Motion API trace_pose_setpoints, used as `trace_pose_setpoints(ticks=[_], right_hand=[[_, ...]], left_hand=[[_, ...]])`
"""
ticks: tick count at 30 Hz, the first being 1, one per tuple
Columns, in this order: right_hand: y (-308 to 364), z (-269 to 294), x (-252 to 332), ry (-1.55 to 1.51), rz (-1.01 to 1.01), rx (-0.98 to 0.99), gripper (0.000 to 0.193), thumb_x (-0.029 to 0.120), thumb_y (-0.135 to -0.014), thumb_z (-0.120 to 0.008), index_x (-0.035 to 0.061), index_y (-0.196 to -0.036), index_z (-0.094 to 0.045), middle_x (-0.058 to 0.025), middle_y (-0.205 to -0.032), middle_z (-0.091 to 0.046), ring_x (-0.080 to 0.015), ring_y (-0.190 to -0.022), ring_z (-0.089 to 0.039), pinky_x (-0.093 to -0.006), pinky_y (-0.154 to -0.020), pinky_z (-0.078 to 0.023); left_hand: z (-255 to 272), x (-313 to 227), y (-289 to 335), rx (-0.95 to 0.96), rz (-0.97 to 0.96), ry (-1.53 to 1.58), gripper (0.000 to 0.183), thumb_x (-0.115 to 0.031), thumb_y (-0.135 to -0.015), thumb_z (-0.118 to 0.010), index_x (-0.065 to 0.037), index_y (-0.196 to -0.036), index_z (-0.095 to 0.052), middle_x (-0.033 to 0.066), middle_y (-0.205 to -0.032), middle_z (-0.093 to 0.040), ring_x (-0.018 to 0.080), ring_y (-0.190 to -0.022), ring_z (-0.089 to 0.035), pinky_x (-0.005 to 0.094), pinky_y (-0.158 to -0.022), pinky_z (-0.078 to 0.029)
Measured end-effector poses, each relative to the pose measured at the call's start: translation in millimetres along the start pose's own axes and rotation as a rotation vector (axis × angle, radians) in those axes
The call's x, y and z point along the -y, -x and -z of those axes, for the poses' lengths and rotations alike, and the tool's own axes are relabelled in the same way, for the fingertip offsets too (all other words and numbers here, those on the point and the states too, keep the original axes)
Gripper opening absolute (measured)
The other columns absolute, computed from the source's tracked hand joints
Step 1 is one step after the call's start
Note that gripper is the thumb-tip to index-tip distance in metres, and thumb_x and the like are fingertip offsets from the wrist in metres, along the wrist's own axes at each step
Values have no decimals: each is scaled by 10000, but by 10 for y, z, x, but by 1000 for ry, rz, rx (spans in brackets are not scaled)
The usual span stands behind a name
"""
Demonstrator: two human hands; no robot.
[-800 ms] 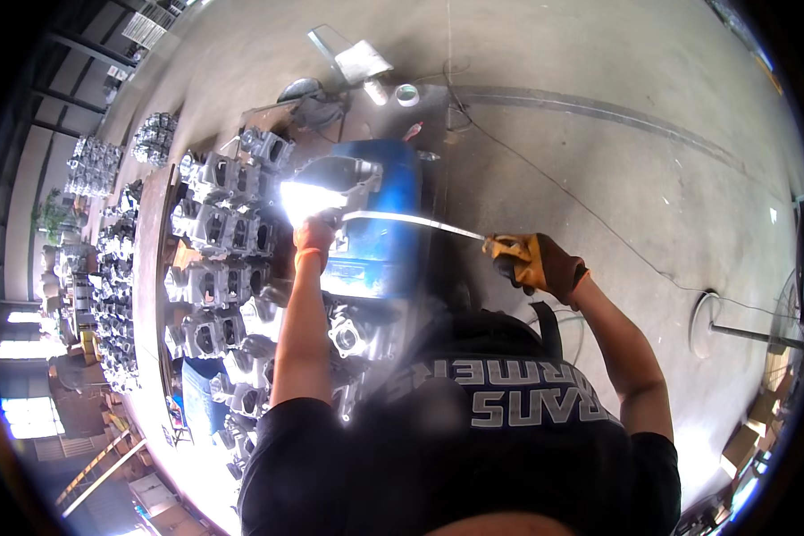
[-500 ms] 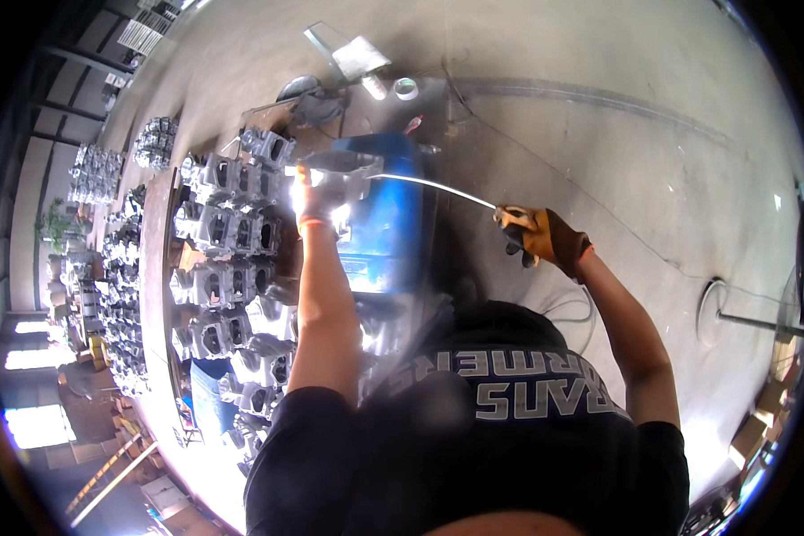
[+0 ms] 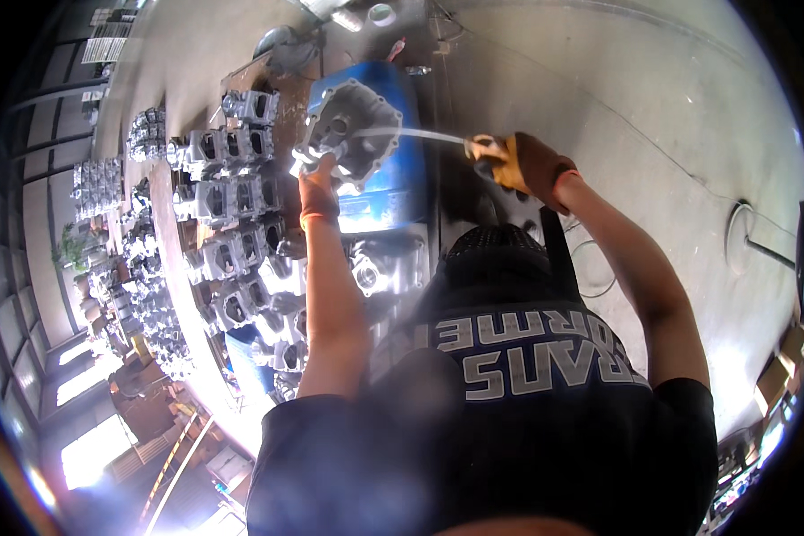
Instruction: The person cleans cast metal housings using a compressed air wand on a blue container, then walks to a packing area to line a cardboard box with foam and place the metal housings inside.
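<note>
My left hand (image 3: 320,192), in an orange-brown glove, grips the lower left edge of a grey cast-metal housing (image 3: 380,107). The housing is tilted so its wide, flanged open side shows, above a blue drum or bin (image 3: 384,201). My right hand (image 3: 518,165), in a brown and yellow-orange glove, is closed around the near end of a long, thin, pale tube (image 3: 433,135). That tube reaches left across the rim, and its blurred far end lies over the housing's hollow. Whatever handle it has is hidden in my fist.
Rows of similar castings (image 3: 228,198) stand on a bench at the left, and another casting (image 3: 380,272) lies below the blue drum. A roll of tape (image 3: 381,14) and a small bottle (image 3: 397,48) sit beyond. A round-based stand (image 3: 739,237) and a thin cable are on the floor at right.
The housing has turned from nearly edge-on to show its open side. My right hand has come closer to it, and the tube now reaches farther over its hollow. The view has shifted.
</note>
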State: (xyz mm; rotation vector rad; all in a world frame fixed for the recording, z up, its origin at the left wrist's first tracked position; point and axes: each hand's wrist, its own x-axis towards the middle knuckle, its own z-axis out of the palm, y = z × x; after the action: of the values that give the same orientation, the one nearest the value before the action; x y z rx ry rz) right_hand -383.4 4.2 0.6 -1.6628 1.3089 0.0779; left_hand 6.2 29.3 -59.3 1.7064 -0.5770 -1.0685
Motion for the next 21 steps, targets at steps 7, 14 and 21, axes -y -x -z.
trace_pose_setpoints(ticks=[7, 14, 21], right_hand=[[-297, -120, 507, 13, 77, -84, 320, 341, -790, -644, 68, -955, -670, -170, -822, -675, -330, -771, -669, -407, -688, -515], [-815, -562, 687, 38, 82, -68, 311, 303, -782, -647, 95, -1011, -677, -142, -896, -686, -313, -822, -674, -401, -730, -522], [-220, -138, 225, -8, 109, 47, 385, 255, -840, -607, 207, -1220, -561, -127, -861, -672, -284, -724, -641, -357, -677, -502]], left_hand=[[-143, -91, 18, 55, -88, -173, 289, -249, -784, -691, 20, -858, -618, 65, -749, -600, 164, -584, -561, 297, -530, -446], [-84, -67, -90, 54, 44, -200, 399, -331, -753, -720, -34, -987, -591, 66, -831, -615, 183, -736, -593, 336, -685, -491], [-54, -179, 57, 46, 174, -397, 679, -505, -725, -686, -73, -1206, -478, 99, -1039, -575, 265, -877, -574, 469, -857, -403]])
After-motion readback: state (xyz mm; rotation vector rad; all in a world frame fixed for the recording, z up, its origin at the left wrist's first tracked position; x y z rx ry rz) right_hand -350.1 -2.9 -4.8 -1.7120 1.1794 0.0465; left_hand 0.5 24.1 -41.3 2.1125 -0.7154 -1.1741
